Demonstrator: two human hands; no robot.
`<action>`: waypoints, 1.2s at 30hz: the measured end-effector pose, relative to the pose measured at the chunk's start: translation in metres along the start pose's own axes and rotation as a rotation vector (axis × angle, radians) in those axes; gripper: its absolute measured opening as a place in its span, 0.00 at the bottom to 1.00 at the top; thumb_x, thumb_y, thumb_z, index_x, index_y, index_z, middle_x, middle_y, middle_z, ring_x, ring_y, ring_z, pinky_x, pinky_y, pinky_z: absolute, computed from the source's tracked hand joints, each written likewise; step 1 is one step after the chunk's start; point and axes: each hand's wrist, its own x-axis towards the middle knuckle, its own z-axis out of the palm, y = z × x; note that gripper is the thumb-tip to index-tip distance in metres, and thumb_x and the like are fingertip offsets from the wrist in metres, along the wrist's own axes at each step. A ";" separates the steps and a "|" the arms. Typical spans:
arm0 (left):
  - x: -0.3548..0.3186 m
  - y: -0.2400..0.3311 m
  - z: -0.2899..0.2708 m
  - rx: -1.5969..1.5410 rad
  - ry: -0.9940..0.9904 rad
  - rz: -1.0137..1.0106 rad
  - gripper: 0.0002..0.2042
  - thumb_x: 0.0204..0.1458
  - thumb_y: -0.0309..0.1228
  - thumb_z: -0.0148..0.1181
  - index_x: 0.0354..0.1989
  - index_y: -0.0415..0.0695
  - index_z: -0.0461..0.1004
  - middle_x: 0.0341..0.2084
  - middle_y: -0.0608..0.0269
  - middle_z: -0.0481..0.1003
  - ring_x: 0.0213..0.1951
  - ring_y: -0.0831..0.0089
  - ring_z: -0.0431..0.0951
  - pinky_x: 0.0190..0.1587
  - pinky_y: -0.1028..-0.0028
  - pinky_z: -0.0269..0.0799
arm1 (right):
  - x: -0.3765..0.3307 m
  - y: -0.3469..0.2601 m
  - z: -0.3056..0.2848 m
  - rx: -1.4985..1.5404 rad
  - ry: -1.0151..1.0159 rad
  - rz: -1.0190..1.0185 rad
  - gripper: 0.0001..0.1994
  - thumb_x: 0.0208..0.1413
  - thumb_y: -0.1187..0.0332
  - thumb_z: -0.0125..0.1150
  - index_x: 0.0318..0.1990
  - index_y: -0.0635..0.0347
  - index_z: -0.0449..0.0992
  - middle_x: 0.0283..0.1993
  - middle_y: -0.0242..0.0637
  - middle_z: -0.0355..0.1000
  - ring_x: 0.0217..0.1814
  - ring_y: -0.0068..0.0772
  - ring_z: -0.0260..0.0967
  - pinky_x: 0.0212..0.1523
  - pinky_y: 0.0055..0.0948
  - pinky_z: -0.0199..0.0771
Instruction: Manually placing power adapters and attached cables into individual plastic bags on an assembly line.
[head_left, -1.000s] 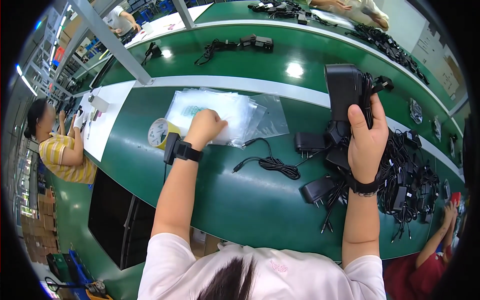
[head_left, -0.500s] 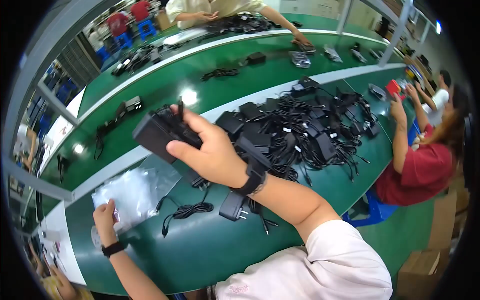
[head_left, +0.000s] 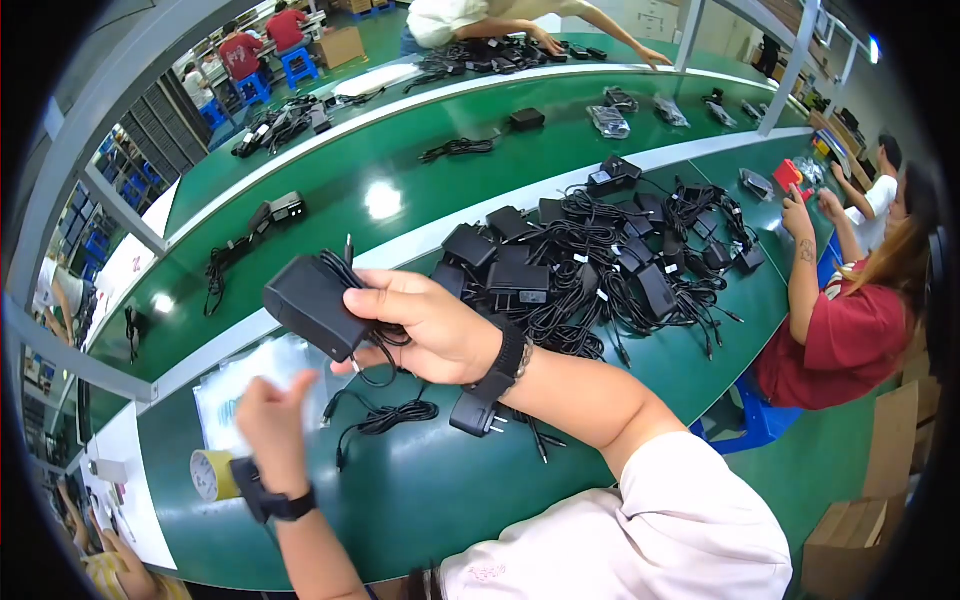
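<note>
My right hand (head_left: 435,325) grips a black power adapter (head_left: 312,305) with its bundled cord, raised above the bench. A plug tip on the cord points upward beside my fingers. My left hand (head_left: 275,425) is in the air to the lower left of the adapter, its thumb raised; motion smears its fingers. Behind that hand, clear plastic bags (head_left: 225,385) lie on the green bench, partly covered. A yellow tape roll (head_left: 212,475) stands by my left wrist. Below the held adapter lie a coiled black cord (head_left: 395,417) and another adapter (head_left: 474,414).
A large heap of black adapters and cords (head_left: 600,255) covers the bench ahead to the right. Bagged adapters (head_left: 608,121) and loose ones (head_left: 285,207) lie on the green belt beyond. Across it a person reaches over more adapters. A co-worker in red (head_left: 850,320) sits at right.
My left hand has left the plastic bags and moved up and right toward the adapter. The held adapter has turned in my right hand, showing its broad face. The tape roll is now uncovered.
</note>
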 end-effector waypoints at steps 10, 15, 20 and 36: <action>-0.014 0.046 0.029 -0.214 -0.092 0.013 0.23 0.28 0.41 0.72 0.12 0.42 0.60 0.09 0.58 0.64 0.13 0.60 0.66 0.17 0.67 0.62 | 0.005 0.020 -0.004 -0.060 0.277 -0.001 0.14 0.57 0.64 0.49 0.46 0.64 0.66 0.36 0.40 0.69 0.32 0.37 0.72 0.33 0.35 0.76; -0.008 0.036 0.018 -0.216 -0.051 0.007 0.26 0.27 0.43 0.74 0.11 0.41 0.59 0.07 0.59 0.61 0.11 0.67 0.60 0.15 0.73 0.58 | 0.008 0.025 -0.011 -0.263 0.314 -0.072 0.15 0.57 0.67 0.50 0.49 0.64 0.65 0.39 0.35 0.69 0.38 0.25 0.69 0.35 0.27 0.73; -0.005 0.031 0.011 -0.228 -0.124 -0.092 0.21 0.36 0.39 0.69 0.14 0.43 0.60 0.08 0.60 0.62 0.13 0.60 0.66 0.16 0.69 0.61 | 0.000 0.008 -0.015 -0.293 0.285 -0.179 0.16 0.58 0.67 0.46 0.52 0.65 0.62 0.42 0.37 0.69 0.37 0.26 0.69 0.46 0.36 0.73; -0.007 0.035 0.008 -0.227 0.191 0.072 0.08 0.42 0.24 0.64 0.22 0.42 0.69 0.07 0.66 0.62 0.10 0.73 0.61 0.15 0.77 0.57 | -0.010 0.012 0.006 -0.226 0.225 -0.218 0.18 0.59 0.65 0.44 0.53 0.66 0.60 0.46 0.40 0.69 0.42 0.31 0.70 0.49 0.38 0.72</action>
